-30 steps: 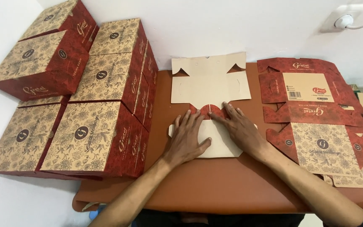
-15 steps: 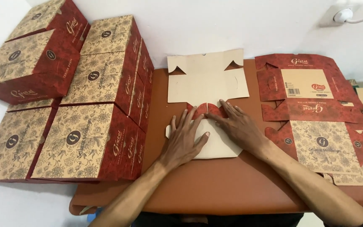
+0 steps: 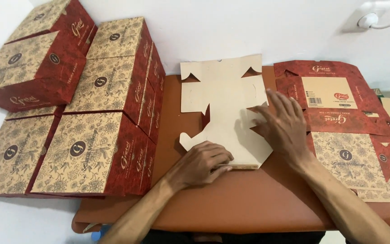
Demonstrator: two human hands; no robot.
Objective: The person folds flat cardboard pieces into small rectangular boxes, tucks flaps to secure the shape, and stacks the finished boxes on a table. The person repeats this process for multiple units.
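1. Head view, progress: six folded dark-red and tan patterned cardboard boxes [image 3: 91, 117] stand stacked at the left, judged finished; one flat, plain beige die-cut cardboard box blank [image 3: 224, 108] lies inner side up at the middle of the brown leather-like counter [image 3: 249, 203], its flaps mostly flat, so this one seems barely begun; a pile of flat printed red and tan box blanks [image 3: 348, 122] waits at the right, judged not yet folded.
2. Head view, hands: the left hand [image 3: 204, 163] is curled shut, knuckles and fingertips pressing the near edge of the beige blank without gripping it; the right hand [image 3: 283, 124] is open, fingers spread, flat over the blank's right side.
3. Head view, edges and room: the stacked boxes crowd the counter's left edge and stand just beside the blank; the flat pile overlaps the right edge, touching or nearly touching the blank; the white wall [image 3: 249, 31] meets the blank's far flaps; open counter remains only in front, between the blank and the person.
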